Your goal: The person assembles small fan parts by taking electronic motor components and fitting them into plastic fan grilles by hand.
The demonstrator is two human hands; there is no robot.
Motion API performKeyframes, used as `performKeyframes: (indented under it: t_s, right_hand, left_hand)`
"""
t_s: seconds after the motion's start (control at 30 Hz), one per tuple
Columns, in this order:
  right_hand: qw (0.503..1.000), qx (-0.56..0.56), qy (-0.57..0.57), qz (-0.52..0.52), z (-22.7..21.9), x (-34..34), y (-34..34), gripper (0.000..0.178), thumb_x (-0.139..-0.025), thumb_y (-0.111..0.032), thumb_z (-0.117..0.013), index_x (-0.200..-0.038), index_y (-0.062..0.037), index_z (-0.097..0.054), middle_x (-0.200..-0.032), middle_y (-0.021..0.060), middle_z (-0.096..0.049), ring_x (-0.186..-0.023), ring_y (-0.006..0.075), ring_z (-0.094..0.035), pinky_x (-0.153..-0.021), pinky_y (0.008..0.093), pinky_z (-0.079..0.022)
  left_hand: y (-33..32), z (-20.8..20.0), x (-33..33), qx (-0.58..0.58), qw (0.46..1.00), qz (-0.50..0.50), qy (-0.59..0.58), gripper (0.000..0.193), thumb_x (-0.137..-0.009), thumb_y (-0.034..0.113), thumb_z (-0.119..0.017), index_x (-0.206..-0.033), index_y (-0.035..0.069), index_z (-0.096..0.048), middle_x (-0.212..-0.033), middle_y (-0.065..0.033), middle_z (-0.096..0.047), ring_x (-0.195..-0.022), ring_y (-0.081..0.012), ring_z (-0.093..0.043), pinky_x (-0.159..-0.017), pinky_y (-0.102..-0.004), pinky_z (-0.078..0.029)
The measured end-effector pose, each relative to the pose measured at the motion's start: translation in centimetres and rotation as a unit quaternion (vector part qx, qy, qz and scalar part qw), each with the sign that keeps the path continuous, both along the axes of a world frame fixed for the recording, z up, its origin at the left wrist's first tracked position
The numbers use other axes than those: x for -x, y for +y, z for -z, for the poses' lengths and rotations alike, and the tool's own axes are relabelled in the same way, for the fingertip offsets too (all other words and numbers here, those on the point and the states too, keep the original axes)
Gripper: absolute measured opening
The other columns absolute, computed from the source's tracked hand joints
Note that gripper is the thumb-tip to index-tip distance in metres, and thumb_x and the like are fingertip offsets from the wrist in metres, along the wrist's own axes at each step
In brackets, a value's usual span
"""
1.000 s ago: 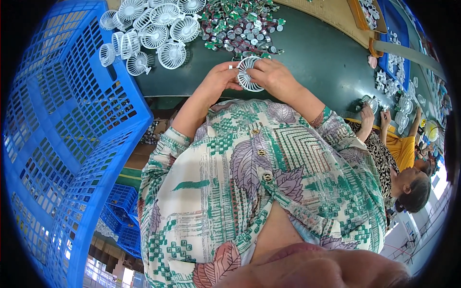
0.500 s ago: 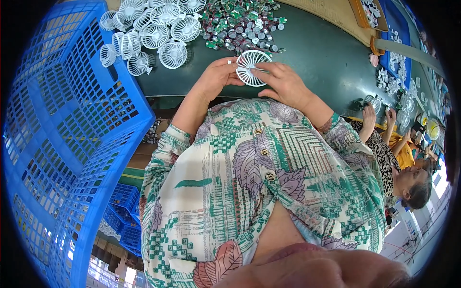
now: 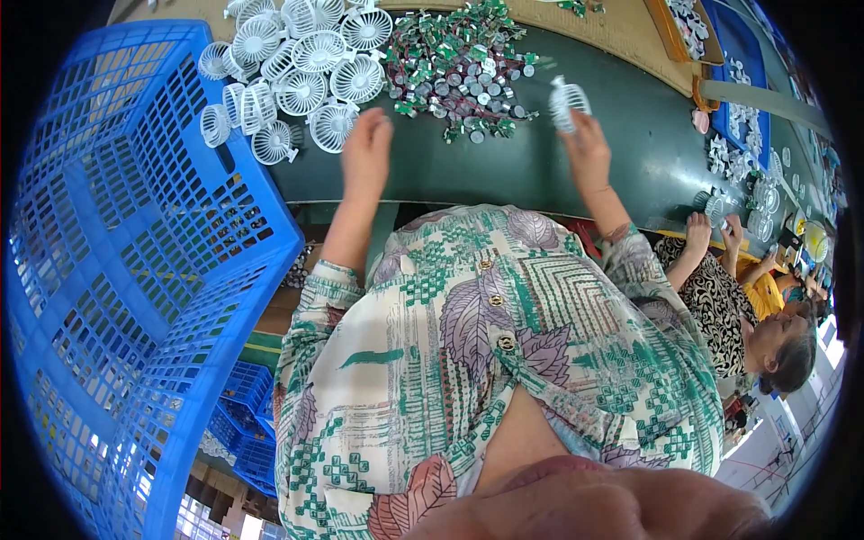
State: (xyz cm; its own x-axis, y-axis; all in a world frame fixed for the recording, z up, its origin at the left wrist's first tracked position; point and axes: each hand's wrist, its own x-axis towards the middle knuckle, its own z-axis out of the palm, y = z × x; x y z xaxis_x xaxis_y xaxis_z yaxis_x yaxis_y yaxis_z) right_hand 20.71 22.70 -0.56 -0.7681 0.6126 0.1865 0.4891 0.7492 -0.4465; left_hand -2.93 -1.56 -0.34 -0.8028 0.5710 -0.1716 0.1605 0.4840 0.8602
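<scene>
My right hand (image 3: 587, 151) is closed on a white round fan cage (image 3: 567, 104), holding it up over the green table, right of the heaped parts. My left hand (image 3: 366, 151) is beside the nearest white fan cage (image 3: 332, 126) of a pile at the left. Its fingers are bunched and smeared by motion, and whether they touch that cage is unclear. A heap of small green circuit boards with round silver motors and thin wires (image 3: 468, 85) lies between the hands, farther back.
A large blue plastic crate (image 3: 171, 270) stands at my left, against the table (image 3: 450, 175). Beyond the table's right part are an orange tray (image 3: 670, 27) and a blue tray (image 3: 763, 117) of white parts. Another person's hands (image 3: 697, 232) work at the right.
My hands have parted from in front of me. My right hand has carried the fan cage to the right; my left hand has let go of it and moved left to the pile.
</scene>
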Motion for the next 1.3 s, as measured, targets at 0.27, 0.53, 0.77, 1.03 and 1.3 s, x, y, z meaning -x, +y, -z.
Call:
performKeyframes:
  t_s: [0.27,0.53,0.77,1.03,1.3]
  right_hand:
    - [0.986,-0.126,-0.069,0.086,1.7,1.2,3.7,0.036,-0.071,-0.015,-0.063,-0.106,-0.0104,-0.055,-0.106,0.0127,-0.053,-0.096,0.0291,-0.051,-0.077,0.04,-0.044]
    - [0.993,0.117,0.023,0.022,2.6,10.0,-2.6,0.023,-0.072,-0.017,-0.062,-0.092,-0.0072,-0.06,-0.087,0.01,-0.054,-0.081,0.028,-0.055,-0.069,0.038,-0.045]
    - [0.942,0.332,0.012,0.056,2.5,11.7,-1.9,0.013,-0.076,-0.017,-0.058,-0.079,-0.0045,-0.063,-0.073,0.0085,-0.061,-0.069,0.0204,-0.057,-0.063,0.0309,-0.044]
    - [0.83,0.519,0.197,0.056,-2.3,8.8,-0.7,0.012,-0.081,-0.008,-0.054,-0.075,-0.0005,-0.061,-0.072,0.0017,-0.058,-0.065,0.0081,-0.051,-0.063,0.0225,-0.042]
    - [0.879,0.462,0.106,0.053,-4.5,10.3,-0.3,0.013,-0.08,-0.014,-0.054,-0.071,-0.0058,-0.057,-0.055,-0.006,-0.043,-0.048,0.0031,-0.033,-0.045,0.0195,-0.027]
  left_hand:
    - [1.6,0.8,5.9,0.233,0.903,0.186,0.31,0.033,-0.071,0.017,-0.063,-0.1,0.005,-0.054,-0.103,-0.0126,-0.053,-0.097,-0.0297,-0.048,-0.083,-0.0415,-0.039]
    - [2.2,0.1,5.0,0.036,0.909,0.125,0.397,0.019,-0.066,0.004,-0.062,-0.084,0.006,-0.056,-0.089,-0.0076,-0.057,-0.093,-0.0272,-0.05,-0.082,-0.0407,-0.038]
    - [0.4,0.5,1.5,-0.002,0.956,0.11,0.273,0.014,-0.07,0.003,-0.06,-0.083,0.004,-0.056,-0.074,-0.0068,-0.058,-0.073,-0.0212,-0.055,-0.067,-0.0338,-0.043]
    - [2.5,-0.7,3.8,-0.36,0.815,-0.177,-0.418,0.015,-0.083,0.01,-0.051,-0.097,0.004,-0.05,-0.089,-0.0062,-0.058,-0.077,-0.0194,-0.057,-0.064,-0.0357,-0.048]
    - [5.6,-0.9,0.8,0.011,0.9,0.18,0.396,0.011,-0.071,0.008,-0.058,-0.082,0.009,-0.058,-0.075,-0.005,-0.057,-0.069,-0.0228,-0.053,-0.058,-0.0352,-0.039]
